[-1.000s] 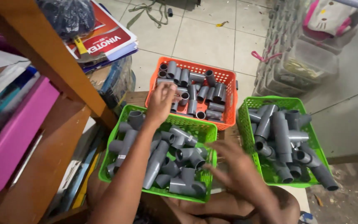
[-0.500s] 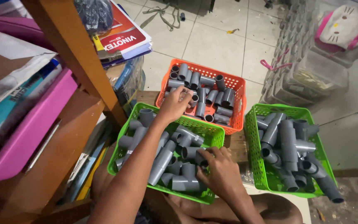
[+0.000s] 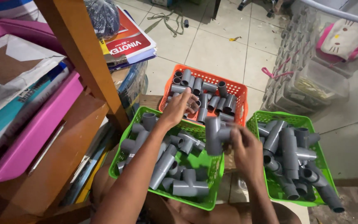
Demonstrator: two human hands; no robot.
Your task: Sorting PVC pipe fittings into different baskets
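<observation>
Right hand: grips a grey tee fitting, lifted between the two green baskets
Left hand: fingers curled among short grey pipe pieces in the orange basket
Near green basket: holds grey tees and elbows
Far green basket: more grey fittings, to the right
Wooden shelf: on the left
</observation>
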